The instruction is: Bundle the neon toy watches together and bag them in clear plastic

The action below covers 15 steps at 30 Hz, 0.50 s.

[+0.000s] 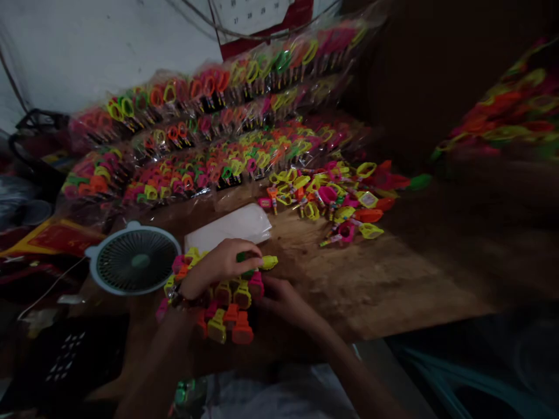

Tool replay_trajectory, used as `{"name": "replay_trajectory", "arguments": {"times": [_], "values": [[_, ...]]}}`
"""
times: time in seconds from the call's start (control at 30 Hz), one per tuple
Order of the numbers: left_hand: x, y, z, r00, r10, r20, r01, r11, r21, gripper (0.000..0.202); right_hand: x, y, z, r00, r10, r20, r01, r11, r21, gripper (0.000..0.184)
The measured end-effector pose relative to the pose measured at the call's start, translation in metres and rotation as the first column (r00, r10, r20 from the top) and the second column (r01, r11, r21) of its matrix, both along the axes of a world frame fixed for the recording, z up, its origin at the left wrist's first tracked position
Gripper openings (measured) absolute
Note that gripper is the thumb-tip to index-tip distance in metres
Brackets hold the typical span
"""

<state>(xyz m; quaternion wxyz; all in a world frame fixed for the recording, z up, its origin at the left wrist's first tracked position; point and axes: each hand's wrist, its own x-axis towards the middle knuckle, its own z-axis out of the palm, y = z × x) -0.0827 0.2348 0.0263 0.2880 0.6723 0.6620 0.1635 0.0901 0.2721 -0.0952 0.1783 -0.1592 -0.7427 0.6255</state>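
Observation:
In the head view, my left hand (227, 259) reaches over a row of bright plastic toy watches (217, 327) in yellow, orange and pink, set on something dark. Its fingers are curled, and a yellow-green toy watch (269, 263) shows at the fingertips. A dark green piece (248, 262) lies under the curved fingers. My right hand (282, 298) is at the right side of the row, beside a pink toy watch (255, 285); its fingertips are dim and partly hidden.
A loose pile of neon toys (327, 195) lies on the wooden table (393, 291). Behind it stand bagged rows of toys (209, 87). A white packet (229, 227) and a round fan (140, 260) are close by at left. More toys (510, 116) blur at far right.

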Motion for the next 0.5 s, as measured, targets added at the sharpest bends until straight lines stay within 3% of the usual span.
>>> {"name": "replay_trajectory", "arguments": {"times": [0.07,0.17,0.27,0.33,0.43,0.5], "values": [[0.008,-0.007,0.007,0.997,-0.03,-0.075,0.032,0.999,0.035,0.03,0.0,0.014,-0.001,0.998,-0.042,-0.054,0.043,0.999,0.017,0.025],[0.028,-0.021,0.005,0.96,0.017,-0.278,0.016,0.993,0.117,0.032,-0.01,0.022,-0.002,0.992,-0.123,-0.033,0.127,0.976,0.179,0.029],[0.05,-0.036,-0.016,0.853,0.241,-0.464,-0.132,0.958,0.255,0.037,-0.023,0.015,-0.005,0.984,-0.132,0.116,0.084,0.932,0.352,0.03],[0.058,-0.042,-0.033,0.804,0.325,-0.498,-0.169,0.928,0.332,0.033,-0.028,0.01,-0.006,0.982,-0.144,0.126,0.082,0.911,0.404,0.028],[0.059,-0.047,-0.052,0.801,0.361,-0.477,-0.156,0.896,0.415,0.023,-0.027,0.014,0.001,0.98,-0.197,-0.032,0.198,0.935,0.294,0.015],[0.057,-0.047,-0.058,0.803,0.374,-0.463,-0.156,0.883,0.443,0.035,-0.018,0.03,0.015,0.939,-0.317,-0.137,0.336,0.929,0.152,0.011]]}}
